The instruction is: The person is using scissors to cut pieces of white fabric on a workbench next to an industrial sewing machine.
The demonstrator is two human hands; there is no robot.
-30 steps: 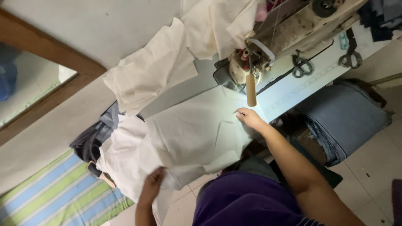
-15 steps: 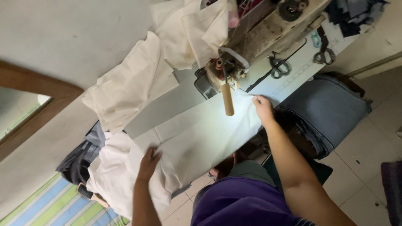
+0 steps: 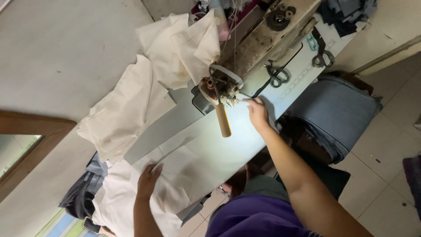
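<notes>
cream fabric panel (image 3: 206,153): pale, long, lying flat along the sewing table (image 3: 298,74) under the lamp's glare, its far end at the needle of the sewing machine (image 3: 263,39), with more cream pieces (image 3: 127,114) heaped behind. since half a second ago the right hand (image 3: 258,115) has moved up the cloth to just beside the needle. the left hand (image 3: 148,180) lies flat and open on the panel's near end, the right rests with fingers extended on its far end, neither gripping.

Room beside the right hand (image 3: 258,115) is blocked by the machine head (image 3: 258,44) and wooden handle (image 3: 222,120). Open cloth (image 3: 206,153) is left between the hands; scissors (image 3: 275,74) lie beyond.
</notes>
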